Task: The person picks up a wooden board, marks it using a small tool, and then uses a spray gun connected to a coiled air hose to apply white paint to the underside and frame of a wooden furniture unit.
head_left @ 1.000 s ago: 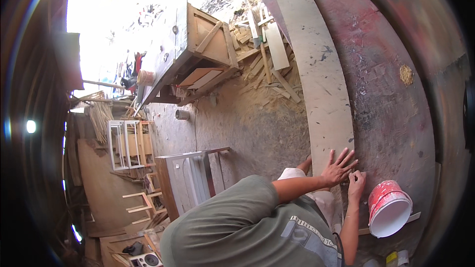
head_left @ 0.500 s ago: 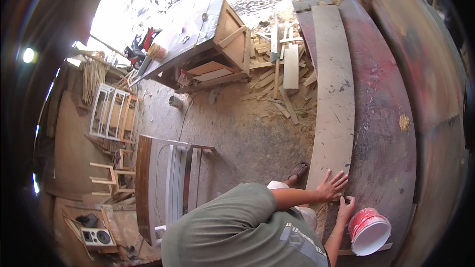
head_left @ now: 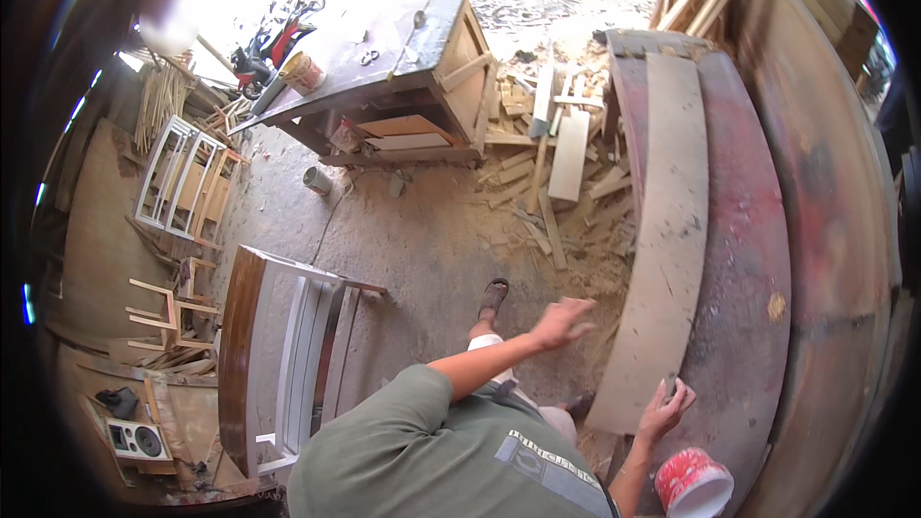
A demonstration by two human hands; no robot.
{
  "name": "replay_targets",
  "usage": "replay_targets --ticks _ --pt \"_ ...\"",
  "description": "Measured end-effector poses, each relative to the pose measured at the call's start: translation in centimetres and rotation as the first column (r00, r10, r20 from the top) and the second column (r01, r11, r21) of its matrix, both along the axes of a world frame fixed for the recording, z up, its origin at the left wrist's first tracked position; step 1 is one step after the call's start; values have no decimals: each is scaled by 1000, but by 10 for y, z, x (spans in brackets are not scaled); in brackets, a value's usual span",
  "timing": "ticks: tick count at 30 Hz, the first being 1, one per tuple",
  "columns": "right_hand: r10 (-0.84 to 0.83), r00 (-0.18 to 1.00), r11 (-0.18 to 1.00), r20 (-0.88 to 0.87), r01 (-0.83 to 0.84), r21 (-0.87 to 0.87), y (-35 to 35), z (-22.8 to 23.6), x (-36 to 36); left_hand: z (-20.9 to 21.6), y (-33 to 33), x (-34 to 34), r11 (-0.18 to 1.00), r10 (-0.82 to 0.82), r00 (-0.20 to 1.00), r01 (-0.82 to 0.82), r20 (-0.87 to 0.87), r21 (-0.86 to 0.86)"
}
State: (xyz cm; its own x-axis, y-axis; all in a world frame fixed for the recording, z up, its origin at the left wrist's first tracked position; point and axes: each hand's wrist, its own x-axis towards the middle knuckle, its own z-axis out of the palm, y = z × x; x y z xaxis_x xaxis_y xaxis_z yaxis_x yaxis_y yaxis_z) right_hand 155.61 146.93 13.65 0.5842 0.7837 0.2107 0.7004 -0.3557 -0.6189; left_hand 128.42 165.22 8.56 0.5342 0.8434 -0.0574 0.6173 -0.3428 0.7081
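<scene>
My left hand [head_left: 564, 323] is raised over the floor left of the board, fingers stretched out, with nothing visible in it. At the near right end of a long tan board [head_left: 669, 230], my right hand [head_left: 662, 412] pinches a small dark grey piece [head_left: 672, 381] between its fingertips; its exact kind is too small to make out. The board lies lengthwise on a dark, red-stained worktable [head_left: 743, 259] and has dark specks on it. Close to my right wrist is a red and white bucket [head_left: 686, 475], its white opening turned toward me.
Scrap wood [head_left: 585, 177] and sawdust lie left of the worktable's far half. Farther left stands a wooden bench [head_left: 422, 86] with a tub [head_left: 302, 72] on it. A brown and white furniture frame [head_left: 245, 326] is at my left, and a can [head_left: 317, 180] sits on the floor.
My left hand has lifted off the board and swung left. My right hand stays by the board's near end, now raised with the small dark piece showing. The view has shifted.
</scene>
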Motion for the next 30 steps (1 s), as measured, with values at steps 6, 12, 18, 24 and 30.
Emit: replay_targets --ticks 6,12,18,24,30 --pt "28 999 988 -45 -35 -148 98 -26 -118 -71 267 -317 741 663 744 -668 83 69" --pt "143 977 893 -155 -195 -405 199 -47 -259 -88 555 -515 623 769 638 -759 27 191" --pt "94 974 797 -204 -197 -571 216 -24 -304 -161 728 -576 587 805 585 -759 -101 283" --pt "-120 961 591 -250 -133 -796 212 -19 -302 -211 787 -601 673 738 581 -587 -345 450" --pt "-315 888 708 -334 -15 -706 127 -69 -306 -213 804 -600 891 402 619 -435 -674 132"
